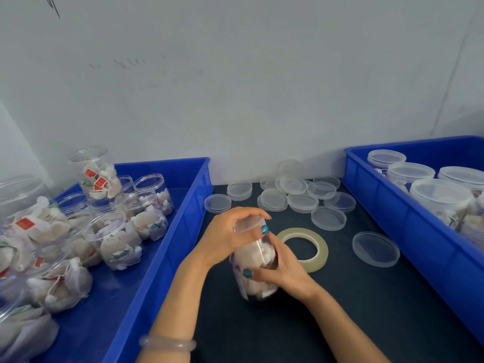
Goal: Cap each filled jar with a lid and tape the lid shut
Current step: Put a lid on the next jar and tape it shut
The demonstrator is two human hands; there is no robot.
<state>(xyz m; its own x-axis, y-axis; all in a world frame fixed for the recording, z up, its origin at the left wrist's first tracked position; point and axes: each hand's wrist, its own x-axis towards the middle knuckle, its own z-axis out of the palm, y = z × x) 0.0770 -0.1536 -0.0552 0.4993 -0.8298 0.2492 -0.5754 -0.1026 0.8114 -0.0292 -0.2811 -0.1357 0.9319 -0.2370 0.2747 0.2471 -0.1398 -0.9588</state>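
In the head view, the left hand [227, 234] curls over a lid [248, 224] on the jar [258, 255], which the right hand [284, 268] grips upright on the table [340, 310]. Taping seems not yet begun, as the tape roll [320, 247] lies flat just beside. Many open jars [117, 231] wait in the left bin [162, 163], and capped jars [440, 197] stand in the right bin [366, 184].

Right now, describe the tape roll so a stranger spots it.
Find the dark tabletop between the left blue crate and the right blue crate. Right of the jar gripped by the left hand and right hand, the tape roll lies flat. Unlike the clear lids nearby, it is a yellowish open ring.
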